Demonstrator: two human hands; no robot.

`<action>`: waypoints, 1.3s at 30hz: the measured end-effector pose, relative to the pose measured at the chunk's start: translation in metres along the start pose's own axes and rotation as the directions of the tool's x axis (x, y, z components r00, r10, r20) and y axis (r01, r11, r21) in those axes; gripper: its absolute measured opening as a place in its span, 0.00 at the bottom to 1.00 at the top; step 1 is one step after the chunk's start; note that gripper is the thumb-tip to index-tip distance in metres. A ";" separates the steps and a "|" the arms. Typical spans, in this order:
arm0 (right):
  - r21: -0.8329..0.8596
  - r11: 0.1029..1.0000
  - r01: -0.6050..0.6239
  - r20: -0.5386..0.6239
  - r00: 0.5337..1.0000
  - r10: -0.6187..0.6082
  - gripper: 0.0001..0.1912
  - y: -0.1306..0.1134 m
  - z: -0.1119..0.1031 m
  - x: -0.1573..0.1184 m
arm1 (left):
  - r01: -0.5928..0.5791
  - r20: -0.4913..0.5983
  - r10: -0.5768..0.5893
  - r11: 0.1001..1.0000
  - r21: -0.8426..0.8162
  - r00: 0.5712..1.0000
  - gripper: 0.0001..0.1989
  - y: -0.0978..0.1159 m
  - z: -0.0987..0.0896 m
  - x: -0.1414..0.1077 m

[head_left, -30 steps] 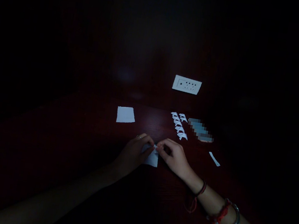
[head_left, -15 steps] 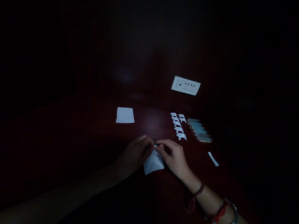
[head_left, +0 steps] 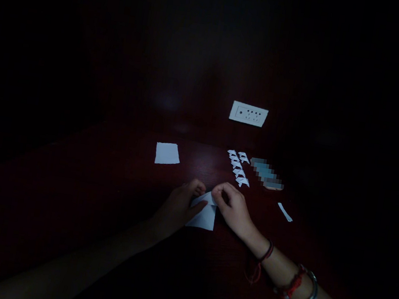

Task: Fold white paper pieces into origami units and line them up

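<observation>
A small white sheet of paper (head_left: pixel 204 219) with a folded upper part lies on the dark table in front of me. My left hand (head_left: pixel 179 209) is at its left side, the thumb resting across the paper and the other fingers curled near its far edge. At the upper right corner my right hand (head_left: pixel 232 204) is closed in a pinch on the paper. Bracelets circle my right wrist. Beyond the hands, several small folded paper pieces (head_left: pixel 238 171) lie in two rows.
A stack of white paper squares (head_left: pixel 168 154) lies back left on the dark red table (head_left: pixel 124 173). To the right are a phone (head_left: pixel 267 174), its screen pixelated, and a narrow paper strip (head_left: pixel 285 212). A white socket panel (head_left: pixel 249 114) is on the wall behind.
The paper has turned, so its near edge now runs straight across instead of coming to a corner. My hands have moved slightly apart, and the left thumb has come onto the paper.
</observation>
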State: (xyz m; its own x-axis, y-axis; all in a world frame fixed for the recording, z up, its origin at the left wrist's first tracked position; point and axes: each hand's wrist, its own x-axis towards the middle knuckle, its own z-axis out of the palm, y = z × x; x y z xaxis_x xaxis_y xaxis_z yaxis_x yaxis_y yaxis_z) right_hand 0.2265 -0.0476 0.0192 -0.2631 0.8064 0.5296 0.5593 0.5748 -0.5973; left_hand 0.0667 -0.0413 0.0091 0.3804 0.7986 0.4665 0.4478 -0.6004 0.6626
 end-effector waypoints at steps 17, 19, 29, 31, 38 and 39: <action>0.018 1.000 0.011 0.077 0.997 -0.013 0.06 0.000 -0.003 -0.003 | -0.043 0.090 0.039 0.998 0.036 0.995 0.03 -0.002 -0.003 0.001; 0.008 1.000 0.008 0.061 0.998 -0.008 0.06 -0.001 -0.003 -0.003 | -0.060 0.116 0.053 0.997 0.057 0.992 0.04 -0.003 -0.003 0.001; 0.040 0.999 -0.034 0.124 0.992 0.029 0.03 0.005 0.000 -0.003 | -0.019 -0.028 0.023 0.993 0.117 0.999 0.05 -0.008 -0.002 0.002; 0.017 1.000 -0.025 0.118 0.993 0.023 0.03 0.004 0.000 -0.003 | -0.032 -0.017 0.034 0.992 0.123 0.999 0.04 -0.007 -0.002 0.002; 0.045 0.999 0.018 0.110 0.994 -0.023 0.06 0.001 -0.003 -0.003 | -0.078 -0.023 0.083 0.984 0.163 0.996 0.08 -0.003 -0.005 0.001; 0.042 0.999 0.018 0.101 0.995 -0.023 0.07 0.001 -0.004 -0.002 | -0.088 -0.021 0.092 0.983 0.163 0.996 0.08 -0.002 -0.006 0.001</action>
State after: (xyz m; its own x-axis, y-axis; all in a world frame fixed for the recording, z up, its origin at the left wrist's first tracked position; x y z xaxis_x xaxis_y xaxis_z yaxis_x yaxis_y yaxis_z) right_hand 0.2305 -0.0495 0.0197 -0.3539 0.8031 0.4794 0.5207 0.5950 -0.6123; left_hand 0.0617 -0.0388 0.0121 0.4026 0.7405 0.5381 0.5385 -0.6669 0.5150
